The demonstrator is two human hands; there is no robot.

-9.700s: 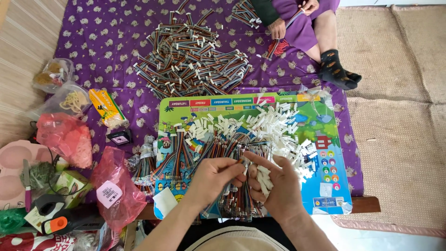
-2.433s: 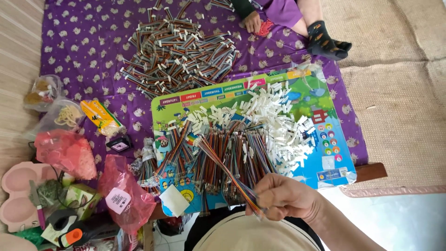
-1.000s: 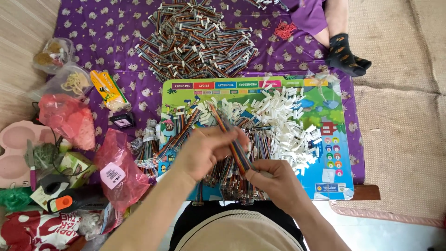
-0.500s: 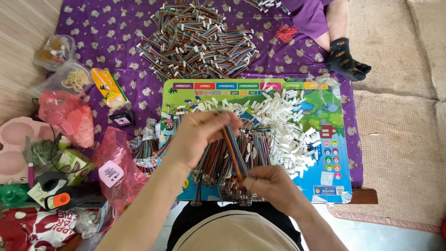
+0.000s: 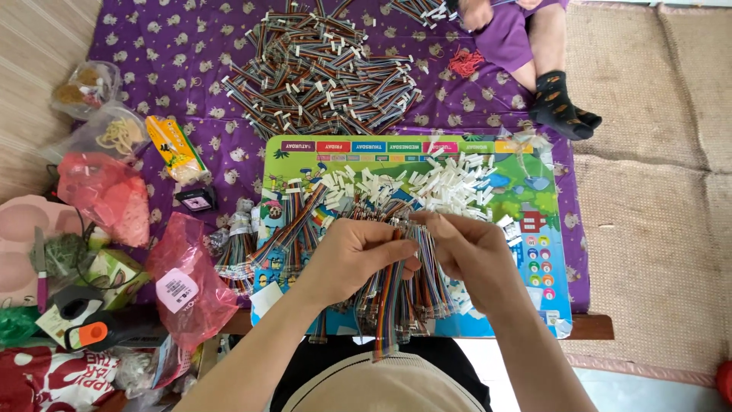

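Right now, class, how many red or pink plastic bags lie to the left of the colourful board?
2. One red bag lies on the purple cloth by the yellow packet; a second pink bag, bearing a white label, sits nearer the left hand. Clutter may hide more.

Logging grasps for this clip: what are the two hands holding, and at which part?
Both the left hand and right hand pinch one multicoloured ribbon cable at its upper end; the rest hangs down towards the person.
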